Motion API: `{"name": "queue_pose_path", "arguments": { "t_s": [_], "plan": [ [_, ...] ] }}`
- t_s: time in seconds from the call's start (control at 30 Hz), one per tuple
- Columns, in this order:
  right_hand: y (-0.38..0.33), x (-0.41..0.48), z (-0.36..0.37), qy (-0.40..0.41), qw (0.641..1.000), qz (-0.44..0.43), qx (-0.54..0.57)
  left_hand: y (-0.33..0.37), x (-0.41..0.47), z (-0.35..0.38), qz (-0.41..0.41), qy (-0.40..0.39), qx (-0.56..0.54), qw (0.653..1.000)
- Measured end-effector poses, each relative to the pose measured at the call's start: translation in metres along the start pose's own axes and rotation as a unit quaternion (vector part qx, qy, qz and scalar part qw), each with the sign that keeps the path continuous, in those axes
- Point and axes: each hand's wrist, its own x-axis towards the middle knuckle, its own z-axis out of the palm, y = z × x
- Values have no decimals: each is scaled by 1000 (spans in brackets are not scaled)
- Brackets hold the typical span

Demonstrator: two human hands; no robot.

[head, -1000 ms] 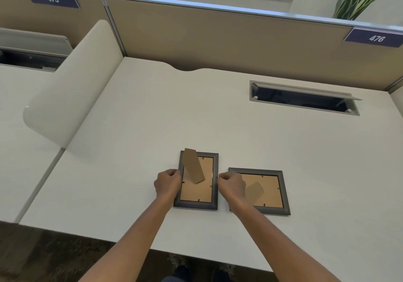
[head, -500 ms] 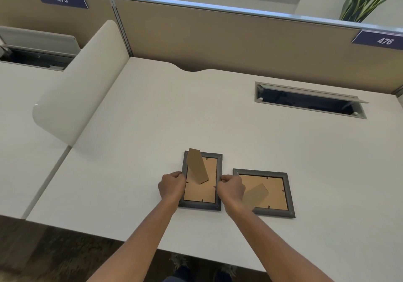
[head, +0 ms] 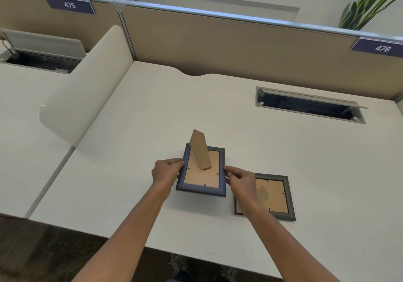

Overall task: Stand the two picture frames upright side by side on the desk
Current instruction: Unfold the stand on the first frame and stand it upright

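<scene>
Two dark picture frames show their brown cardboard backs. The left frame is held off the white desk, its near edge raised, with its easel stand sticking up. My left hand grips its left edge and my right hand pinches its right edge. The right frame lies flat, face down, near the desk's front edge, its stand folded partly out; my right wrist covers its left side.
An open cable tray is cut into the desk at the back right. A rounded white divider stands along the left edge, and a tan partition closes the back. The desk's front edge is near my arms.
Both hands have lifted the left frame off the desk; it now tilts with its near edge up. The right frame has stayed flat. The camera has shifted a little.
</scene>
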Motion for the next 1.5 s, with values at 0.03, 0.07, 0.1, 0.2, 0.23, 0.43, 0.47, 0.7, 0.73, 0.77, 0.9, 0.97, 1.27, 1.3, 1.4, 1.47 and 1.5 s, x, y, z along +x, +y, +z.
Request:
{"name": "queue_pose_path", "arguments": {
  "t_s": [0.03,0.07,0.1,0.2,0.23,0.43,0.47,0.7,0.73,0.77,0.9,0.97,1.27,1.3,1.4,1.47,1.5],
  "plan": [
    [-3,1,-2,-9,1000,-17,18,3,3,-1,-3,3,-14,1000],
    [-6,2,-3,-16,999,-37,27,7,4,-2,-7,5,-30,1000],
    [-9,3,-4,-21,998,-56,26,10,4,-3,-11,7,-44,999],
    [-15,6,-6,-34,994,-98,16,16,7,-3,-21,2,-101,995],
    [-17,6,-6,-37,993,-108,15,19,7,-2,-21,1,-121,992],
    [-22,14,-2,-27,987,-159,10,22,8,-1,-25,-5,-225,974],
    [-23,15,-1,-20,986,-162,14,22,8,-1,-24,-14,-246,969],
    [-28,22,3,-5,974,-220,-42,15,10,1,-4,-46,-297,954],
    [-29,23,3,-2,973,-225,-52,13,12,2,1,-45,-297,954],
    [-30,24,4,0,972,-228,-58,11,13,2,6,-41,-295,954],
    [-32,28,8,-4,969,-234,-79,6,17,5,16,-32,-297,954],
    [-31,30,10,-11,968,-232,-93,5,20,7,21,-32,-292,956],
    [-25,36,18,-21,975,-203,-85,-6,39,12,13,25,-247,969],
    [-25,36,19,-21,976,-200,-81,-6,39,12,10,33,-242,970],
    [-24,38,22,-18,977,-197,-78,-6,38,14,8,47,-236,971],
    [-24,39,24,-15,978,-195,-75,-6,37,14,9,46,-227,973],
    [-23,39,24,-15,978,-195,-74,-5,37,14,11,46,-221,974]
  ]
}}
